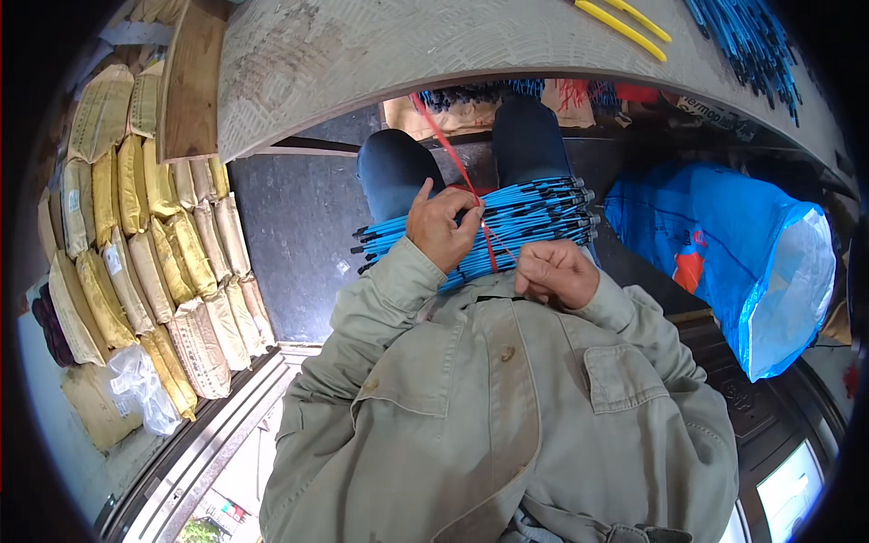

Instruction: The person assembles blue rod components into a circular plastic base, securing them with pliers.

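Note:
A bundle of thin blue cables (546,201) with black ends lies across my lap. A red plastic string (444,140) runs down from the table's edge to the bundle and passes round its middle. My left hand (442,222) rests over the bundle, with thumb and forefinger pinched on the red string where it crosses the cables. Just right of it and nearer my body, my right hand (557,271) is closed, fingers curled in, with a thin stretch of the string leading into it. The string's end inside that hand is hidden.
A worn table (362,68) spans the far side, carrying a yellow-handled tool (625,27) and loose blue cables (747,54). An open blue bag (706,226) stands at right. Stacked wrapped packages (136,199) and a clear plastic bag (145,389) are at left.

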Tool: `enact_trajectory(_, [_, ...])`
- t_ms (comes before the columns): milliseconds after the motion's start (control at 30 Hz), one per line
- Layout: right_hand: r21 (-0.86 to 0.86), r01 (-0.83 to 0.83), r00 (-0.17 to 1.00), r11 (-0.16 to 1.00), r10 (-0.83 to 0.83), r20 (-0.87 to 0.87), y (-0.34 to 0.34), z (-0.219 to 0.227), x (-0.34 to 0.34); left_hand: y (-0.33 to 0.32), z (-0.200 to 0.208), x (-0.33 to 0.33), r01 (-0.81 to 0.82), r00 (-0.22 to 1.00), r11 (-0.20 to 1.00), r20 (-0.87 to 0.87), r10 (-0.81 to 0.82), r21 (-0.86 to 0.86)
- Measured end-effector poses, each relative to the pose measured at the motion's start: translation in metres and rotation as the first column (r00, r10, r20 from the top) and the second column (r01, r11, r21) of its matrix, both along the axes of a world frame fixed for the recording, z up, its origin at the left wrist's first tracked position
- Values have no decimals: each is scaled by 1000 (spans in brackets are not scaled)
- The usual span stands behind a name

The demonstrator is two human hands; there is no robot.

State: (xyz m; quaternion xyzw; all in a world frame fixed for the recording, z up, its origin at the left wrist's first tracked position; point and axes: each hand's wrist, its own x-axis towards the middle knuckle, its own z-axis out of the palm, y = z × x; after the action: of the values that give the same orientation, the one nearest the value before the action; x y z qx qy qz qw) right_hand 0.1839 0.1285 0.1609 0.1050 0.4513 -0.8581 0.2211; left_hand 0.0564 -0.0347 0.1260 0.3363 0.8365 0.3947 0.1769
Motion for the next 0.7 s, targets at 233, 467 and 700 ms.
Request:
enact_trajectory(233, [-7,58,991,998,-57,117,-18,-40,9,1,4,-7,127,985,992,119,-123,-22])
enact_trajectory(467, [55,-58,993,997,52,104,-17,-47,6,11,-6,-38,447,789,876,382,-481,180])
enact_trajectory(700, [-9,298,955,954,-298,3,13,-20,17,22,-1,-52,595,748,802,329,-577,54])
